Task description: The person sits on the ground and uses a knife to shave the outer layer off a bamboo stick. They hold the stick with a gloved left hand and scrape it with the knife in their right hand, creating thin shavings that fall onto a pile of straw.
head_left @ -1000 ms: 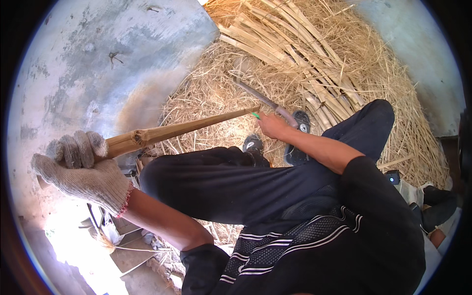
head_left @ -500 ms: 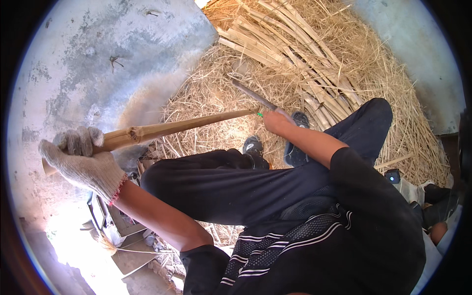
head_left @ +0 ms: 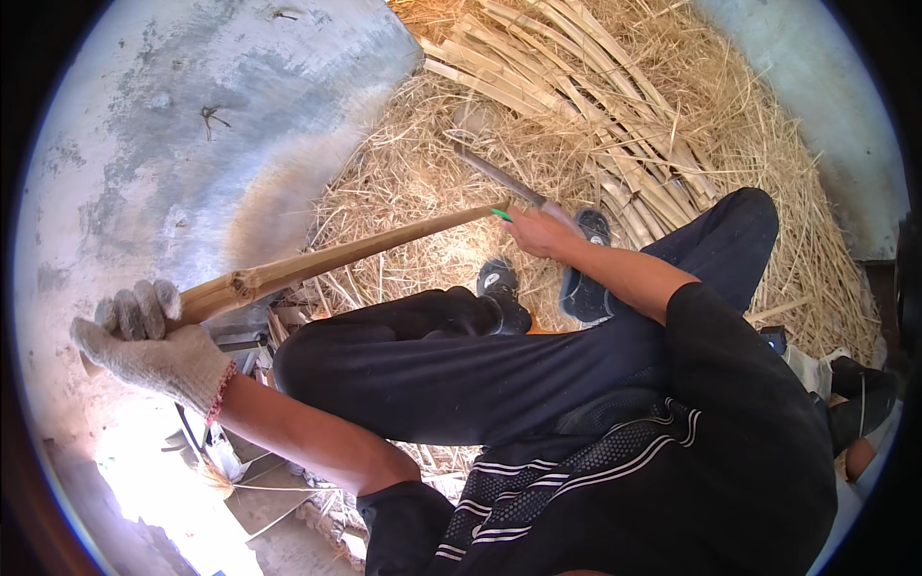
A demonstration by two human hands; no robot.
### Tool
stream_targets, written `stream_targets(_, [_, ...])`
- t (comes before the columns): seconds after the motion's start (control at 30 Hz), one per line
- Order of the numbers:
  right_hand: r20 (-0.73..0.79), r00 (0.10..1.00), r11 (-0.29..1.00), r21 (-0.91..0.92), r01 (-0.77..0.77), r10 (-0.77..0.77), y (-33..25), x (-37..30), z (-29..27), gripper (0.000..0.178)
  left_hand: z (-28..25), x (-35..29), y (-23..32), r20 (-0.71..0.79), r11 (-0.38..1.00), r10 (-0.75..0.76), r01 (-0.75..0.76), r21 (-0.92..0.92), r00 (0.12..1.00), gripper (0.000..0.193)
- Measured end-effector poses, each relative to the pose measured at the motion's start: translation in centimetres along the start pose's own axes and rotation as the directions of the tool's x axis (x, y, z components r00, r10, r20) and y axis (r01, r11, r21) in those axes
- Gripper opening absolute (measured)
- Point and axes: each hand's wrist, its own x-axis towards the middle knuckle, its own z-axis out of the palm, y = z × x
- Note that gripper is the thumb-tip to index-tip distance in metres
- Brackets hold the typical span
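My left hand [head_left: 158, 350], in a whitish knit work glove, is closed around the thick end of a bamboo pole [head_left: 327, 257]. The pole slants across the space above my left knee, its thin end reaching my right hand. My bare right hand [head_left: 541, 232] is closed beside that thin end. A small bright green piece [head_left: 500, 214] shows at its fingertips; what the fingers grip is hidden. Behind the right hand runs a long, narrow, dark blade-like bar [head_left: 495, 173], its lower end near my shoe. I cannot tell whether the hand touches it.
Split bamboo strips [head_left: 586, 106] lie in a bundle on straw [head_left: 413, 144] beyond my feet. My dark shoes [head_left: 584, 288] rest on the straw. A grey, stained slab-like surface [head_left: 221, 125] fills the left. Dark clutter lies below my left forearm.
My left hand and the thick end of the pole have moved slightly down and left in view. The thin end and my right hand have shifted slightly upward.
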Motion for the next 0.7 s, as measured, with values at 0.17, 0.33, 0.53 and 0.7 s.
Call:
stream_targets(0.17, [-0.121,0.992,0.992,-0.111,-0.057,0.044,5.9,4.8,4.3,0.032,1.3,-0.3,-0.2,0.063,0.996,-0.021,0.026,-0.083,0.998,0.043])
stream_targets(0.33, [-0.035,0.977,0.962,-0.172,-0.212,0.210,2.2,5.0,1.7,0.026,-1.4,0.4,0.6,0.109,0.996,-0.059,0.066,-0.063,0.992,0.041])
stream_targets(0.53, [-0.155,0.955,0.848,-0.439,-0.297,0.254,11.0,6.8,1.3,0.023,2.2,-1.4,0.5,0.032,0.991,-0.078,0.081,-0.109,0.996,0.044])
stream_targets(0.7, [0.189,0.958,0.888,-0.447,-0.110,0.214,5.5,2.7,-2.3,0.029,-0.2,-0.6,1.0,0.025,0.991,-0.066,0.069,-0.111,0.997,0.045])
